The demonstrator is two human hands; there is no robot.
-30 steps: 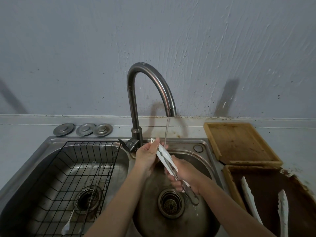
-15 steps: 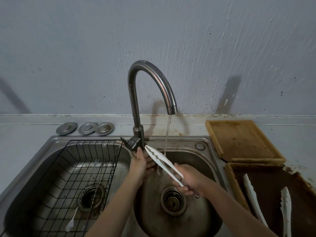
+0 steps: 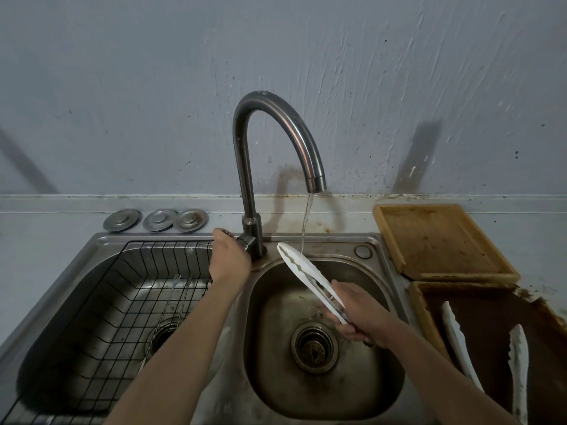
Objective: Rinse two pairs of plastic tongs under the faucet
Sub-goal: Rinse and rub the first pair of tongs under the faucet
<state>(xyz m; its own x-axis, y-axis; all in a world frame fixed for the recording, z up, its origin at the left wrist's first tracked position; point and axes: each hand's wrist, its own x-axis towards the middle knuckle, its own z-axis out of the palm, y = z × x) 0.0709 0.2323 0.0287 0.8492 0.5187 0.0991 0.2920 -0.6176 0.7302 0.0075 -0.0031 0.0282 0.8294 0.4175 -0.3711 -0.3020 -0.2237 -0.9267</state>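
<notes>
Right hand [image 3: 360,314] grips white tongs [image 3: 306,277] under faucet [image 3: 276,142] stream; left hand [image 3: 228,259] grasps faucet lever

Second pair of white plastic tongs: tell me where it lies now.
In the head view, the second pair of white plastic tongs lies on the dark brown wooden tray at the lower right, beside the round steel sink basin.

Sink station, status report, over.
Left hand on faucet handle. Right hand grips white tongs under running stream. Second tongs wait on tray. Nothing blocking.
</notes>
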